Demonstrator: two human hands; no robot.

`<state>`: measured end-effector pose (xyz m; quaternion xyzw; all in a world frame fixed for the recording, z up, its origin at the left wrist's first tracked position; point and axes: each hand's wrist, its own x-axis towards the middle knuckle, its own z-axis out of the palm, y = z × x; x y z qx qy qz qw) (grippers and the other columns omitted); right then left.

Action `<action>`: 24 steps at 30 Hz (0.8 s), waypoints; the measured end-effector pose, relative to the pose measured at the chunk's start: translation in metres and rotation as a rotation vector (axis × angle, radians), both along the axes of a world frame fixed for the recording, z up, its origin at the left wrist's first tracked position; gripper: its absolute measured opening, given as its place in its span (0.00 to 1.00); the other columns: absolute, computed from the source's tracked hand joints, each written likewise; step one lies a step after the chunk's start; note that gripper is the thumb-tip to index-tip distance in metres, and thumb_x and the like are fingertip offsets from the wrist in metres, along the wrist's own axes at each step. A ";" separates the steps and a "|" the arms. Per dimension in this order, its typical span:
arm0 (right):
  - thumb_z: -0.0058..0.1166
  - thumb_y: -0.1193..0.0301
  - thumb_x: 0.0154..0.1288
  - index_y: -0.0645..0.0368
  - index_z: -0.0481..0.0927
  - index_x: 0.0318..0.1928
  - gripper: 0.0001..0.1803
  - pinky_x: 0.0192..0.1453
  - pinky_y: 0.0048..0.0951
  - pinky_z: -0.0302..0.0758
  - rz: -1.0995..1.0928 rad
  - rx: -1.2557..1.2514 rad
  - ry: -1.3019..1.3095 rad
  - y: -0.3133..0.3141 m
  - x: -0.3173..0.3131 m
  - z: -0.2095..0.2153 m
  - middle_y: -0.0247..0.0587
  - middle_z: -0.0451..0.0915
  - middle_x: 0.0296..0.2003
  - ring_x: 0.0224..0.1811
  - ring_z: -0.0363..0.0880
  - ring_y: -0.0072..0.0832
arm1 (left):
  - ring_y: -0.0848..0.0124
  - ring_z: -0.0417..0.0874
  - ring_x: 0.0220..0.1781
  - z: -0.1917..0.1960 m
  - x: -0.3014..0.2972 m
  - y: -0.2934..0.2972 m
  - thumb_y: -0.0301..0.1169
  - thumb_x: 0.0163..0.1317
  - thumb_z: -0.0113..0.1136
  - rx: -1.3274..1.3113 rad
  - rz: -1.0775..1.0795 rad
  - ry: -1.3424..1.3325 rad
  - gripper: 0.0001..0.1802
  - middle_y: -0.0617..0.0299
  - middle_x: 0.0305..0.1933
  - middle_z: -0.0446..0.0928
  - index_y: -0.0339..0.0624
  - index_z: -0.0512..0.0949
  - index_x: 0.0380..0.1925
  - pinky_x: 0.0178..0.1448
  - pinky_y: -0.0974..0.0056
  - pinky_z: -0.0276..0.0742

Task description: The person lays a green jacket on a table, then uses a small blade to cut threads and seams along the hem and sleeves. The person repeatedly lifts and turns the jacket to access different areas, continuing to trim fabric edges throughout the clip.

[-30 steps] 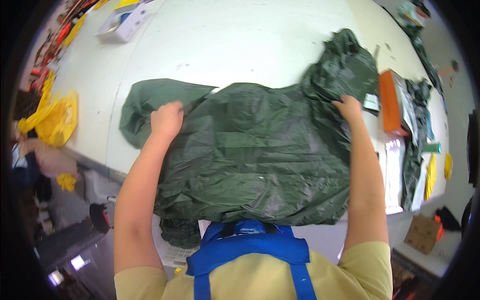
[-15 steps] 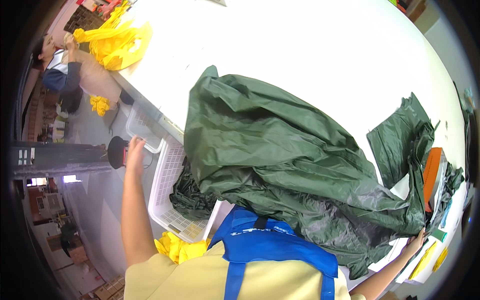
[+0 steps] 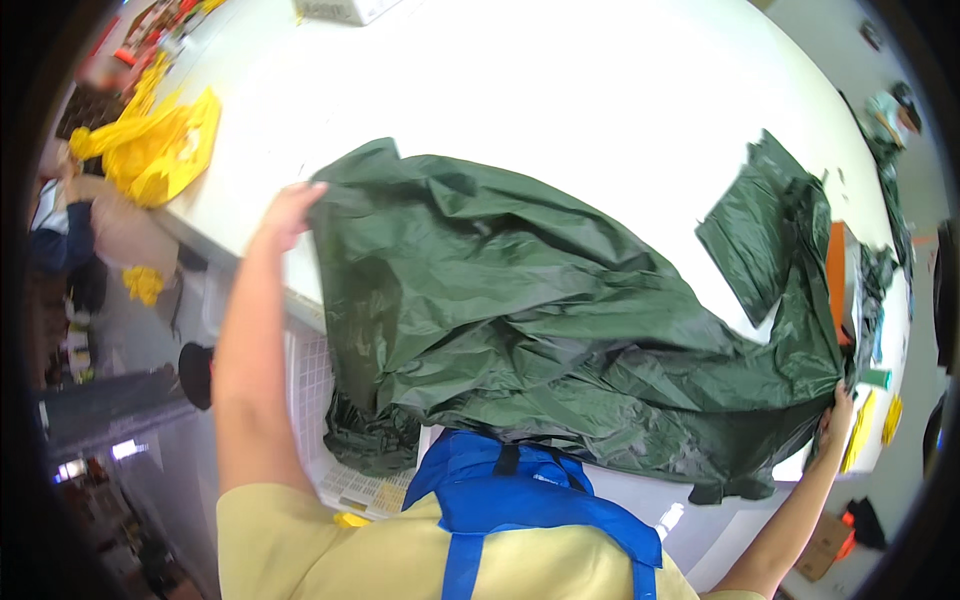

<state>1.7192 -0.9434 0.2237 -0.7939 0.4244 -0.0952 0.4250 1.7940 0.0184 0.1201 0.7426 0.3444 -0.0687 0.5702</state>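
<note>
A large, creased sheet of dark green thin fabric [image 3: 500, 310] spreads over the near part of the white table [image 3: 560, 80] and hangs over its front edge. My left hand [image 3: 290, 212] is closed on the sheet's upper left corner. Over at the right end, my right hand [image 3: 836, 415] grips the bunched edge of the same sheet; its fingers are partly hidden. A flatter dark green piece [image 3: 752, 240] lies beyond the sheet on the right. Whether the two are joined I cannot tell.
Below the table edge, a white plastic basket [image 3: 305, 385] holds crumpled green fabric [image 3: 368, 445]. An orange box [image 3: 837, 270] stands at the right. Far left, a person handles yellow fabric [image 3: 160, 150]. A white carton [image 3: 350, 8] sits at the back.
My left hand has moved up from beside the basket to the sheet's left corner and taken hold. The sheet lies more spread out. My right hand keeps its grip.
</note>
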 end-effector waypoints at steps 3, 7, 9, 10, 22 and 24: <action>0.52 0.60 0.70 0.49 0.77 0.42 0.09 0.13 0.17 0.47 -0.130 0.231 -0.528 -0.021 -0.066 0.054 0.22 0.66 0.19 0.11 0.50 0.10 | 0.67 0.79 0.52 0.096 -0.022 0.055 0.37 0.66 0.56 -0.332 -0.084 -0.319 0.18 0.57 0.50 0.80 0.36 0.77 0.49 0.59 0.59 0.73; 0.52 0.60 0.71 0.53 0.77 0.49 0.14 0.18 0.13 0.53 -0.071 0.104 -0.823 -0.127 -0.247 0.155 0.27 0.77 0.27 0.14 0.59 0.09 | 0.67 0.77 0.57 0.201 -0.053 0.101 0.40 0.67 0.55 -0.312 0.077 -0.412 0.22 0.59 0.54 0.78 0.39 0.72 0.56 0.62 0.59 0.71; 0.52 0.60 0.71 0.53 0.76 0.50 0.14 0.20 0.14 0.55 -0.205 0.022 -0.961 -0.104 -0.262 0.163 0.29 0.77 0.29 0.17 0.60 0.11 | 0.69 0.76 0.56 0.261 -0.055 0.072 0.42 0.67 0.55 -0.110 0.075 -0.489 0.19 0.63 0.52 0.79 0.46 0.74 0.54 0.61 0.61 0.69; 0.52 0.61 0.71 0.54 0.75 0.51 0.14 0.21 0.15 0.55 -0.231 0.023 -0.978 -0.101 -0.246 0.158 0.30 0.77 0.30 0.19 0.60 0.13 | 0.70 0.76 0.53 0.282 -0.044 0.087 0.42 0.67 0.55 -0.066 0.009 -0.438 0.18 0.65 0.50 0.78 0.47 0.75 0.52 0.59 0.63 0.69; 0.51 0.65 0.71 0.56 0.70 0.58 0.19 0.35 0.20 0.64 -0.082 0.317 -1.118 -0.091 0.010 0.212 0.40 0.75 0.42 0.37 0.66 0.26 | 0.77 0.66 0.29 0.307 0.170 0.031 0.46 0.63 0.58 0.169 -0.088 -0.542 0.15 0.68 0.32 0.68 0.49 0.75 0.41 0.28 0.67 0.62; 0.51 0.66 0.71 0.57 0.69 0.59 0.20 0.37 0.21 0.66 -0.068 0.406 -1.205 -0.096 0.019 0.215 0.42 0.75 0.44 0.39 0.66 0.29 | 0.75 0.66 0.35 0.383 0.158 0.019 0.47 0.63 0.56 0.164 -0.069 -0.785 0.17 0.67 0.37 0.68 0.49 0.73 0.44 0.34 0.66 0.63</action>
